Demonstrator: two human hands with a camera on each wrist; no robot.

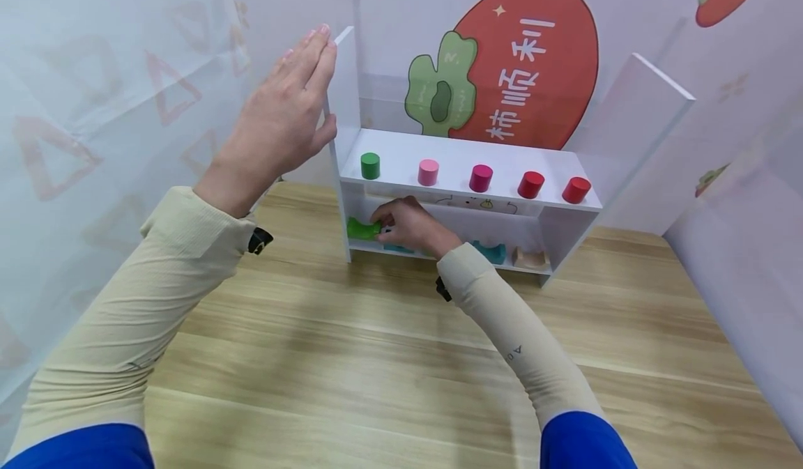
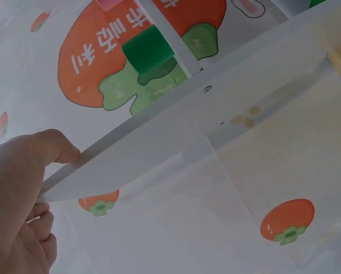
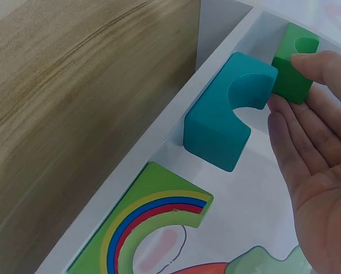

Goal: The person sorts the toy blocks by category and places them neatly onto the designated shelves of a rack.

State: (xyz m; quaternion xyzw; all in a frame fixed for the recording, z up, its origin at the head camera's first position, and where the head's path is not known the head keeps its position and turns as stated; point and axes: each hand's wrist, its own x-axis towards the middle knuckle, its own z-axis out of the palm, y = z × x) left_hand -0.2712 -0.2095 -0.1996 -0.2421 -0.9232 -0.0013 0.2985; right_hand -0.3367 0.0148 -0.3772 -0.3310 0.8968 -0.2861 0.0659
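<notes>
A white two-tier shelf stands on the wooden table with tall side panels. My left hand grips the top of its left side panel, thumb on one face and fingers on the other. On the lower tier, my right hand pinches a green arch block at the far left, with the thumb on its notched side. Beside it sits a teal arch block, then a green block with rainbow stripes, which the right arm hides in the head view.
Along the upper tier stand a green cylinder, a pink one, a magenta one and two red cylinders. Farther right below are a blue arch block and a tan block. A printed wall covering rises behind the shelf.
</notes>
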